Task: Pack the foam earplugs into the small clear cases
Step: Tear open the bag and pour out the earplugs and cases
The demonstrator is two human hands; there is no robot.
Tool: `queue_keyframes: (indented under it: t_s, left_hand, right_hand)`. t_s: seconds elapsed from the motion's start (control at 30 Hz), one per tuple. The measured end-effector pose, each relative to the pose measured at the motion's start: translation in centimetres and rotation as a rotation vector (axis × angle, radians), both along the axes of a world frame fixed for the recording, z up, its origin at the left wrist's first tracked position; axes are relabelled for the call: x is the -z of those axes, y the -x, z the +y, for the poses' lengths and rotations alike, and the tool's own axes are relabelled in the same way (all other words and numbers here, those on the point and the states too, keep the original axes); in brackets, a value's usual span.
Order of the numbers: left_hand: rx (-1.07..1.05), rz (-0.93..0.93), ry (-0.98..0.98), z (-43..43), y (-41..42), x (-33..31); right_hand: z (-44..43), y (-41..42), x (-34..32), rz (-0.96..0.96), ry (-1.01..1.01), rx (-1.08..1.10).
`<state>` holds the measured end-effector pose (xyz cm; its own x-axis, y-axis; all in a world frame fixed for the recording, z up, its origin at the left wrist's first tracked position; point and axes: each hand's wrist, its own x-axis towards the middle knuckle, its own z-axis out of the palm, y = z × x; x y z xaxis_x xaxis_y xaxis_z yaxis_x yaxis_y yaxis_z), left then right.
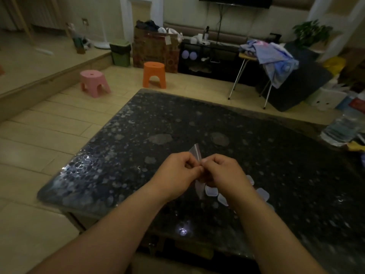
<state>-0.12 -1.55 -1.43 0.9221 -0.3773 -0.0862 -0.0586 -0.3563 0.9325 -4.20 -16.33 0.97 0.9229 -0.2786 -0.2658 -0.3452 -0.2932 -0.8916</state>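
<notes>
**Bag pinched between both hands, cases by the right wrist**

The left hand [177,172] is held above the table [118,155] with its fingers curled. Its thumb and forefinger are closed on a strip of clear bag [195,153] at the point where the two hands meet. The bag is held between the hands. Its long axis runs from beyond the knuckles back toward the wrists, with one end standing out past the fingertips and the other hanging below the palms. The right hand [222,172] is curled in the same way and pinches the same spot from the other side, so the two sets of fingertips are touching or nearly so.

The cases [211,190] lie on the table beneath and to the outer side of the right wrist, in a loose row. They are far nearer to the right hand than to the left. Any reach for a case is therefore judged to fall to the right hand, downward and back toward the body, once the bag is opened or released.

No earplugs can be made out. It cannot be told whether any are inside the bag, since the film is blurred and the pinch is covered by the fingers. Several cases are partly hidden by the right forearm, so their number is uncertain, and it cannot be seen whether they are open or closed.
</notes>
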Motion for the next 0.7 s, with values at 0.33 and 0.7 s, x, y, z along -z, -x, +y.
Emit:
queue_keyframes:
  t_s: [0.33, 0.7]
  left_hand:
    - [0.093, 0.165, 0.046, 0.2, -1.3, -0.5]
    - [0.097, 0.113, 0.044, -0.5, -0.8, -0.2]
  right_hand:
    - [-1.0, -0.3, -0.5, 0.056, 0.03, -0.015]
    - [-1.4, -0.2, -0.3, 0.117, -0.141, -0.052]
